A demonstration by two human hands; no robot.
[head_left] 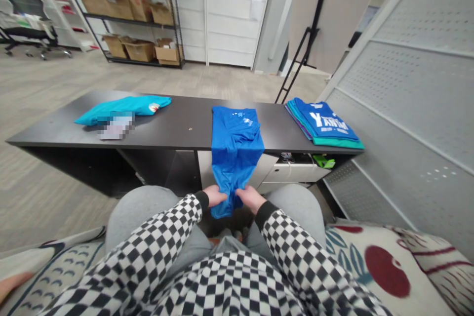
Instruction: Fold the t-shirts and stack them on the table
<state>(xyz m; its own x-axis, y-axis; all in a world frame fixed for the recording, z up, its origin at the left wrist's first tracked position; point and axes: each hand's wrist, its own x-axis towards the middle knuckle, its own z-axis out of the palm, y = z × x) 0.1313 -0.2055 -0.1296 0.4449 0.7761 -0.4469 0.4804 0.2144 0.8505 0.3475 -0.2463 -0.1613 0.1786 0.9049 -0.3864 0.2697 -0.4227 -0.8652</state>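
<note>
While a turquoise T-shirt lies toward the left end of the tabletop, beside a pixel-blurred item, the left hand and right hand grip, closed, the bunched end of a blue T-shirt hanging over the near edge; a stack of folded T-shirts sits at the right end.

On the long table lie a T-shirt at the left end, with a blurred packet just in front of it, a second T-shirt in the middle, hanging over the front edge, and a stack of T-shirts at the right end. Behind the table stands a metal shelf, and cardboard boxes are on it.
</note>
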